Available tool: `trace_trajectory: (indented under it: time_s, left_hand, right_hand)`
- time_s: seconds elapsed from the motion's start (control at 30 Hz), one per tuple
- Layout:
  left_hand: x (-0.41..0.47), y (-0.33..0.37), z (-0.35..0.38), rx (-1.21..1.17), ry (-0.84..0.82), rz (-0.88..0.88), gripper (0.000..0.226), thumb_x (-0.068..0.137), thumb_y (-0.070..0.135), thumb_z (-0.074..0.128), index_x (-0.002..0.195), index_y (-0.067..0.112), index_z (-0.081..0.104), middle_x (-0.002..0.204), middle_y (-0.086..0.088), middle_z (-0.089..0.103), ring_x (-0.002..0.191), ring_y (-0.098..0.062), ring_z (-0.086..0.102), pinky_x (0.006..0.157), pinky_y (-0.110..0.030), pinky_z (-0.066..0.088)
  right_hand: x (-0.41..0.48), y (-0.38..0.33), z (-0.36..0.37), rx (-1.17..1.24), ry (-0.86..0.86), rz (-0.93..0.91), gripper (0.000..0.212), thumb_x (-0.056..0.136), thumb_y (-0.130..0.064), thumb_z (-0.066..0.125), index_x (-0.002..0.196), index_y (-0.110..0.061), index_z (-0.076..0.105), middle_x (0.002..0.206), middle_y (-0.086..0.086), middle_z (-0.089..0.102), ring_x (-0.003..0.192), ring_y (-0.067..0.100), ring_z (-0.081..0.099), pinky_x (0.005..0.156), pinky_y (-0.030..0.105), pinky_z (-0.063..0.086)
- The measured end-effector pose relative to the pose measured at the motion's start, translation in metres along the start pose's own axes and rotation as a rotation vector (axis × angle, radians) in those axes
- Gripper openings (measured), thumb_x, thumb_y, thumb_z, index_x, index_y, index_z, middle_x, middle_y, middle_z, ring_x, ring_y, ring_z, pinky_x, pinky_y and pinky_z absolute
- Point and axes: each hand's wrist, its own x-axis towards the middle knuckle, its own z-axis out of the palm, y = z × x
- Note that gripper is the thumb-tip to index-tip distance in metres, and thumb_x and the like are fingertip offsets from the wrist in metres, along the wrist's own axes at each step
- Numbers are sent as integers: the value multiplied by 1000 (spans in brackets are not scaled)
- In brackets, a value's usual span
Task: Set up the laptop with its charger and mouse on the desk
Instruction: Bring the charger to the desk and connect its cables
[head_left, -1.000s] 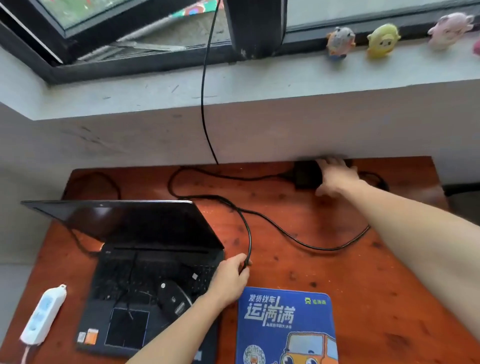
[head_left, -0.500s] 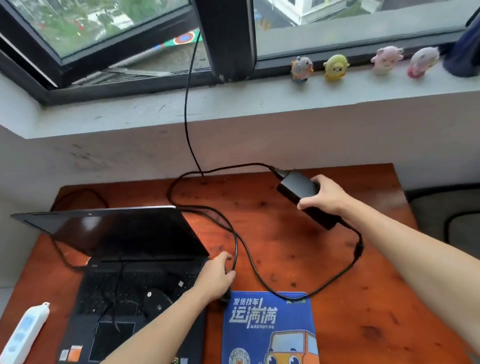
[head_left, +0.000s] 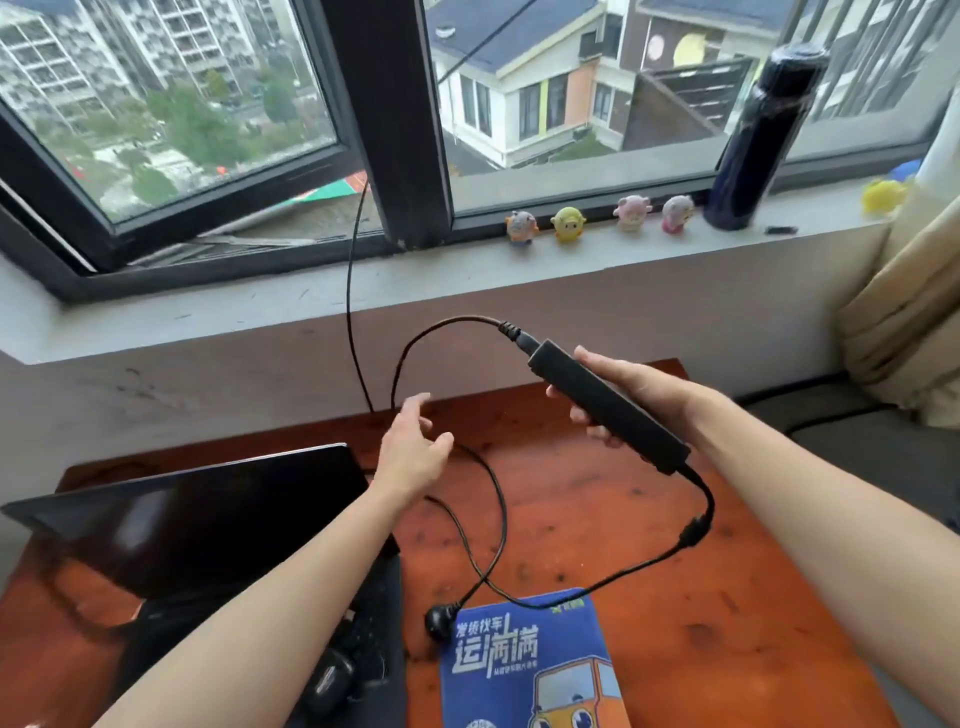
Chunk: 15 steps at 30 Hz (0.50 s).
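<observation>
Laptop (head_left: 171, 514), black with its lid open, stands at the left of the red-brown wooden surface (head_left: 701, 623), so that part of the job looks done. Nearest of all, a small dark mouse (head_left: 327, 686) lies on the laptop's keyboard rather than on the blue rectangular mouse pad with a cartoon car (head_left: 530, 670) just beside the laptop on the right; moving it across is, I judge, left to do. A round black plug end (head_left: 439, 621) lies loose at the pad's far left corner, plugged into nothing, and its thin black cable (head_left: 501, 519) loops away over the wood.

Farther on, the left hand (head_left: 415, 452) hovers above the surface near that cable, its fingers (head_left: 415, 410) spread wide and holding nothing. Beyond it the right hand (head_left: 639, 395) holds the long black charger brick (head_left: 608, 405) in the air, fingers curled round its middle, a lead trailing from each end. Whether any lead reaches the laptop's socket I cannot tell. The charger seems not yet connected, and the brick has yet to be set down.

At the back, a grey windowsill (head_left: 260, 312) carries small toy figures (head_left: 569, 223) and a dark bottle (head_left: 753, 140).
</observation>
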Motion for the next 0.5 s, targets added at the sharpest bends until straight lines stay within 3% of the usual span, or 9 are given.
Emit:
trace_trajectory:
  time_s: [0.13, 0.27, 0.37, 0.43, 0.5]
  left_hand:
    - [30, 22, -19, 25, 76, -11, 87, 82, 29, 71, 150, 27, 18, 139, -13, 38, 123, -31, 48, 106, -39, 36]
    - [54, 41, -30, -124, 183, -148, 59, 83, 40, 68, 133, 19, 43, 130, -12, 47, 117, -30, 50, 100, -37, 38]
    - [67, 52, -60, -700, 127, -380, 16, 94, 24, 48, 104, 12, 53, 95, -10, 58, 80, -24, 57, 72, -36, 49]
    - [71, 57, -88, -1064, -1, -409, 26, 91, 2, 30, 107, 13, 48, 91, -11, 55, 80, -24, 56, 72, -36, 48]
    - [74, 64, -120, -1364, 5, -349, 42, 82, -3, 28, 118, 12, 43, 101, -15, 61, 93, -28, 61, 82, -39, 47]
  right_hand:
    - [-30, -1, 10, 2, -105, -41, 84, 58, -73, 74, 116, -13, 67, 74, 5, 56, 57, 18, 49, 47, 23, 42]
    - [-60, -4, 8, 89, -165, -156, 80, 57, -71, 76, 110, -11, 69, 72, 9, 50, 53, 19, 41, 46, 26, 34]
    - [-82, -8, -7, 151, -169, -252, 84, 56, -69, 78, 111, -7, 67, 71, 11, 50, 49, 18, 46, 45, 24, 38]
    - [-95, -7, -22, 191, -95, -264, 85, 53, -68, 81, 110, -7, 67, 70, 11, 50, 49, 17, 48, 44, 23, 40]
    - [-100, -3, -38, 149, 33, -217, 90, 49, -68, 83, 112, -6, 64, 71, 10, 51, 50, 17, 49, 44, 24, 41]
